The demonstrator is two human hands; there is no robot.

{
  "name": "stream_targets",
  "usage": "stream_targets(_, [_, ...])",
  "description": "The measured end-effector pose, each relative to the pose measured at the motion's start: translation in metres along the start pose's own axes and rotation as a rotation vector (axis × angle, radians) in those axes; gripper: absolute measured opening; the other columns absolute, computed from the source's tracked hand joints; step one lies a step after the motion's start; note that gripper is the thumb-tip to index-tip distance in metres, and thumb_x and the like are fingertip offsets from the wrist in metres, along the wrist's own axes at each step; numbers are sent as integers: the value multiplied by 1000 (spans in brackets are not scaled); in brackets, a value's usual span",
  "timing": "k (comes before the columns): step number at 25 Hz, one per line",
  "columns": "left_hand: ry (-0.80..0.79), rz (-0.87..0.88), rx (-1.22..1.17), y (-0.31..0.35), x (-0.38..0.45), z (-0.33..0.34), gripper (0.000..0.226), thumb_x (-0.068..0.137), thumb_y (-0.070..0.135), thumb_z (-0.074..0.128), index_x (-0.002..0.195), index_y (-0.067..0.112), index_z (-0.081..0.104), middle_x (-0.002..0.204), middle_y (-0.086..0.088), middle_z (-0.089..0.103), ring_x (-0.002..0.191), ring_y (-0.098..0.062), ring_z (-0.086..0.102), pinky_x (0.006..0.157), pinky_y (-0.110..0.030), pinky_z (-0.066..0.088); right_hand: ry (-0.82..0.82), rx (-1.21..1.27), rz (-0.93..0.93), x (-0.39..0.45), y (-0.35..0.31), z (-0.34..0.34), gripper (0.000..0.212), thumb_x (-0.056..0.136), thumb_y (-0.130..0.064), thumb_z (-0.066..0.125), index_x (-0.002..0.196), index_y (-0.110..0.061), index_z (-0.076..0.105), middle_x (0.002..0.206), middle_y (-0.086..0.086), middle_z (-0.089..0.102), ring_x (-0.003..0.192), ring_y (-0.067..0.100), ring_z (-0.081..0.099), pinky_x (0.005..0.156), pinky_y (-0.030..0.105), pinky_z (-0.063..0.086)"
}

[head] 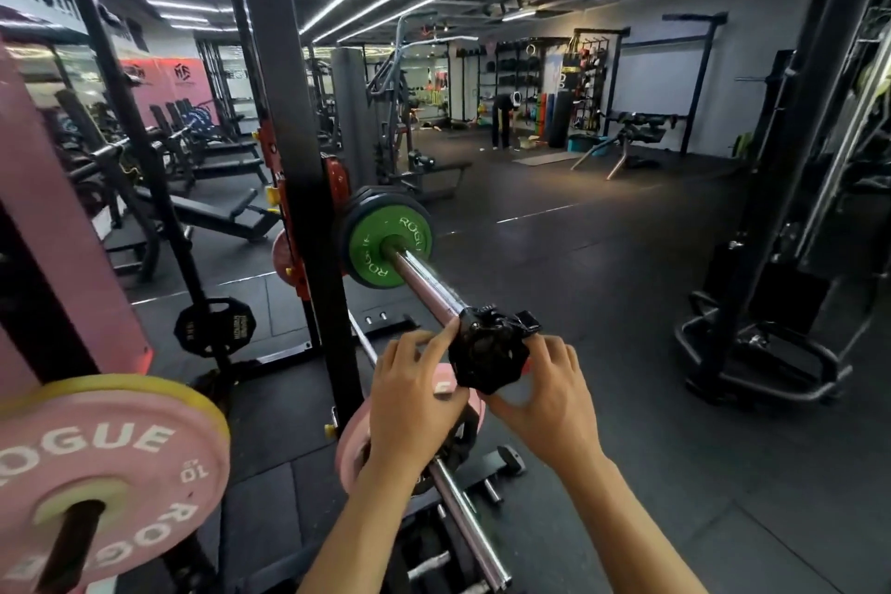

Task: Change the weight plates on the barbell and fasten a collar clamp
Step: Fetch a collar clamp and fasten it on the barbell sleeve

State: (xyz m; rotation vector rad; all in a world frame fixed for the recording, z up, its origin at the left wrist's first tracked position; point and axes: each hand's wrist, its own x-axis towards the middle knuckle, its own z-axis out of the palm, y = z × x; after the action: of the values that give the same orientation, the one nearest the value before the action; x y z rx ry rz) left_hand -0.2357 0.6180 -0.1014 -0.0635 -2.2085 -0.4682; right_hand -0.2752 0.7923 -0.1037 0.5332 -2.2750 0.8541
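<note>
Head view: both hands hold the black collar clamp [487, 350] at the near end of the barbell sleeve [426, 280], left hand [414, 393] pinching its left side, right hand [542, 388] curled under its right. The sleeve's long axis runs away and up-left to the green plate [385, 246], well apart from the clamp, so the clamp must likely slide that way. Dark rubber gym floor [602, 304] below; a squat rack upright [294, 121] stands left.

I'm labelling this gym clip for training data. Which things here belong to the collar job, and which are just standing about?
In the job: collar clamp, barbell sleeve, green plate, left hand, right hand.

Standing about: pink plate, small black plate, bench.
</note>
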Motion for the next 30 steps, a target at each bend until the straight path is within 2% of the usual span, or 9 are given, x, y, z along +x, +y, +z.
stream_targets(6, [7, -118, 94, 4, 3, 15, 90, 64, 31, 89, 143, 32, 46, 111, 9, 54, 104, -13, 52, 91, -32, 50, -121, 67, -81, 32, 22, 22, 64, 65, -54, 73, 113, -16, 52, 110, 2, 56, 98, 24, 51, 78, 37, 49])
stream_targets(9, [33, -164, 182, 4, 7, 18, 92, 64, 30, 88, 145, 31, 43, 109, 7, 53, 104, -14, 50, 89, -30, 46, -185, 106, -130, 51, 28, 30, 64, 67, -53, 71, 116, -18, 49, 114, 2, 54, 102, 23, 48, 81, 35, 47])
stream_targets(11, [-2, -197, 252, 0, 10, 16, 92, 66, 35, 87, 146, 33, 41, 109, 7, 51, 104, -14, 50, 88, -32, 48, -212, 119, -161, 61, 29, 37, 69, 69, -46, 77, 124, -21, 44, 115, 1, 52, 102, 22, 46, 82, 34, 46])
stream_targets(13, [-24, -244, 282, -2, 11, 13, 87, 69, 39, 85, 144, 33, 43, 111, 8, 49, 105, -16, 52, 87, -37, 53, -234, 172, -160, 69, 32, 43, 85, 72, -34, 79, 142, -26, 32, 117, 1, 49, 106, 22, 45, 86, 34, 45])
stream_targets(16, [-45, -291, 299, 1, 13, 12, 89, 73, 43, 82, 148, 34, 34, 118, 8, 48, 113, -16, 50, 94, -36, 49, -279, 264, -112, 70, 38, 47, 95, 78, -29, 76, 152, -29, 16, 123, 2, 47, 110, 20, 42, 91, 35, 44])
stream_targets(18, [-61, -320, 292, 4, 14, 11, 95, 74, 44, 81, 152, 34, 27, 120, 7, 48, 117, -15, 48, 97, -35, 46, -304, 285, -130, 68, 42, 48, 94, 78, -31, 76, 151, -30, 17, 124, 2, 48, 111, 18, 42, 92, 34, 44])
stream_targets(22, [-80, -321, 315, 10, 19, 16, 96, 75, 49, 78, 153, 37, 24, 116, 6, 46, 112, -17, 49, 93, -36, 47, -290, 327, -186, 72, 44, 53, 97, 73, -32, 80, 150, -31, 22, 117, 0, 49, 106, 17, 43, 86, 35, 47])
stream_targets(26, [-57, -351, 288, 3, 28, 28, 98, 75, 47, 79, 154, 39, 23, 119, 7, 45, 114, -14, 47, 93, -35, 49, -275, 330, -235, 86, 46, 65, 100, 68, -23, 83, 148, -34, 23, 116, -2, 49, 105, 16, 43, 84, 36, 50])
stream_targets(30, [-42, -345, 230, -17, 44, 40, 82, 81, 58, 57, 153, 40, 23, 118, 8, 43, 114, -13, 46, 92, -32, 47, -270, 320, -270, 108, 48, 82, 96, 72, -29, 81, 149, -36, 24, 115, -2, 49, 105, 15, 43, 85, 32, 47])
